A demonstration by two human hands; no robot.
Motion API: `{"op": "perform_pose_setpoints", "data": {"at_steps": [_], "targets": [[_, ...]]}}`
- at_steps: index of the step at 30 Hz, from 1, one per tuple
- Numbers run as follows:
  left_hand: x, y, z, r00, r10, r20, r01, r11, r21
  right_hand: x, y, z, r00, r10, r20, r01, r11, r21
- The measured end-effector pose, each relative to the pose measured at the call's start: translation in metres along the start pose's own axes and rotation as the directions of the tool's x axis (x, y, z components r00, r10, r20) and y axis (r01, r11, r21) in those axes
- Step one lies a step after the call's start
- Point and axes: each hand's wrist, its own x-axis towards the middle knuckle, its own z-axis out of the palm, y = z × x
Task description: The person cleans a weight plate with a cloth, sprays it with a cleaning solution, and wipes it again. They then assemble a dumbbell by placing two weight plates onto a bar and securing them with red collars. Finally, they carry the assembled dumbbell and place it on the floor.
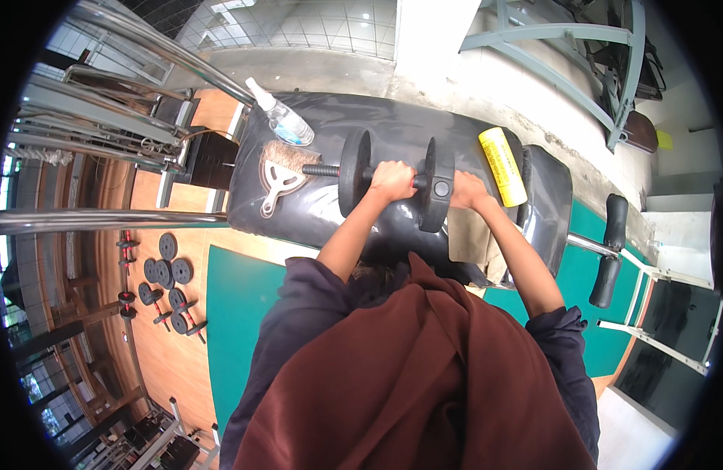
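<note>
A black dumbbell (355, 174) with a round plate on each side lies over the black padded bench (314, 213). Its threaded bar end (321, 170) sticks out at the left, past the left plate. My left hand (393, 182) is closed around the handle between the two plates. Against the outer face of the right plate (437, 192), my right hand (469, 190) is closed; its fingertips and whatever they hold are hidden. Below that hand hangs a flat tan piece (467, 236), cloth or card, I cannot tell which.
A clear spray bottle (289, 125) and a white-handled brush (281, 178) lie at the bench's left; a yellow cylindrical container (502, 167) lies at its right. Weight plates and dumbbells (168, 272) rest on the wooden floor. Metal gym frames (103, 221) stand around, beside green matting (240, 313).
</note>
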Motion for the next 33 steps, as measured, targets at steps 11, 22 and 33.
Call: {"op": "perform_pose_setpoints", "data": {"at_steps": [11, 22, 33], "targets": [[-0.107, -0.094, -0.059, 0.789, -0.364, -0.495, -0.200, 0.609, -0.768, -0.010, -0.006, -0.005, 1.000, 0.005, 0.002, -0.005, 1.000, -0.006], [-0.019, -0.182, -0.007, 0.787, 0.318, 0.529, -0.085, 0.905, -0.417, -0.040, -0.021, 0.001, 0.991, 0.102, -0.089, -0.108, 0.992, -0.068], [-0.063, -0.176, 0.028, 0.907, 0.414, 0.071, -0.400, 0.903, -0.155, -0.082, -0.025, 0.049, 0.937, 0.060, -0.344, -0.059, 0.998, 0.015]]}}
